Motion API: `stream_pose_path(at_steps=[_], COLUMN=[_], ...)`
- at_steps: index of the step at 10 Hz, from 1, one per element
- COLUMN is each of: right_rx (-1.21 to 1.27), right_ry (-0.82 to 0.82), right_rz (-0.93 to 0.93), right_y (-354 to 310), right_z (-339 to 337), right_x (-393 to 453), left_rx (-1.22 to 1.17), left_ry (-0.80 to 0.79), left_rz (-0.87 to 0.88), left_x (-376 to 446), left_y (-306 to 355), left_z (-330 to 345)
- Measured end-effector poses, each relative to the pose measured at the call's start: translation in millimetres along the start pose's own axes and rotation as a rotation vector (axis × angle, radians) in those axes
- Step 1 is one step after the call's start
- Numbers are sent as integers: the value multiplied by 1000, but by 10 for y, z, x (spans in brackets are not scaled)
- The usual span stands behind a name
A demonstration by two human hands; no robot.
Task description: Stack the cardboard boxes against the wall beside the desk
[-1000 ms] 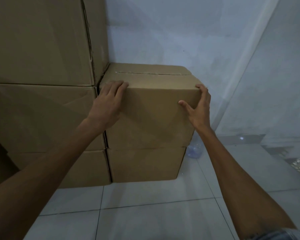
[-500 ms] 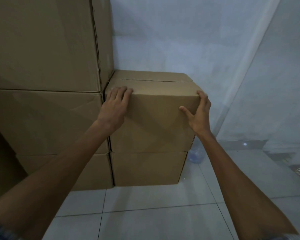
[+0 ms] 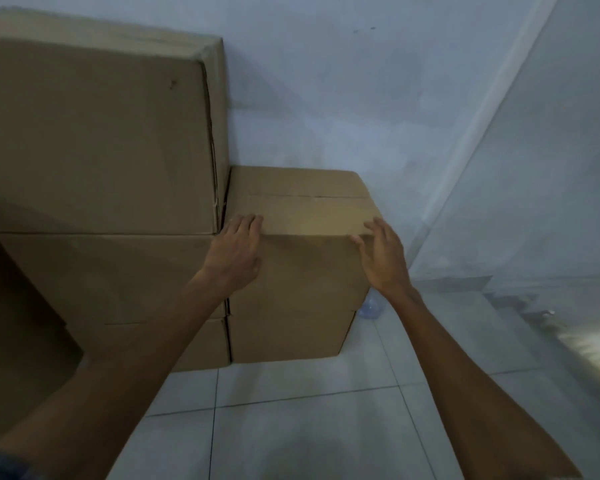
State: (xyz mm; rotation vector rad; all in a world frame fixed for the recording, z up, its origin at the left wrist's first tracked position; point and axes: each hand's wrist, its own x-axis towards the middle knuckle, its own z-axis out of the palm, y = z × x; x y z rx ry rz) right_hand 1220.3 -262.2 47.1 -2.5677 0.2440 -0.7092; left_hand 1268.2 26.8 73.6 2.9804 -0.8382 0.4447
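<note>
Right hand (image 3: 383, 259) slid from the side onto the upper box's (image 3: 305, 237) front top edge; left hand (image 3: 236, 252) stayed; both lay flat, gripping nothing.

We've only got the one head view (wide-angle), looking forward and down from standing height. It faces the room corner, close to the stacked boxes (image 3: 298, 244).

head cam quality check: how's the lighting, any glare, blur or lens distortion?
Head view: dim, bluish light, soft all over; the top box and both hands, left hand and right hand, are readable but not crisp. A bright overexposed smear blows out the floor at the right edge. Wide-angle bending tilts the wall corner and the tall stack. Floor shows a dark shadow near the bottom.
</note>
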Motion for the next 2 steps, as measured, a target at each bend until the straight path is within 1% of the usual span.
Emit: stream_pose_path(at_steps=[1,2], right_rx=[7,15], right_ry=[-112,-257], right_rz=[3,76], right_y=[-304,-609], right_z=[-356,-731], right_x=[57,132], left_rx=[-106,-125], left_ry=[-53,-130], left_rz=[-60,-133], left_x=[-55,-105], left_y=[10,-26], left_z=[-571,-1147])
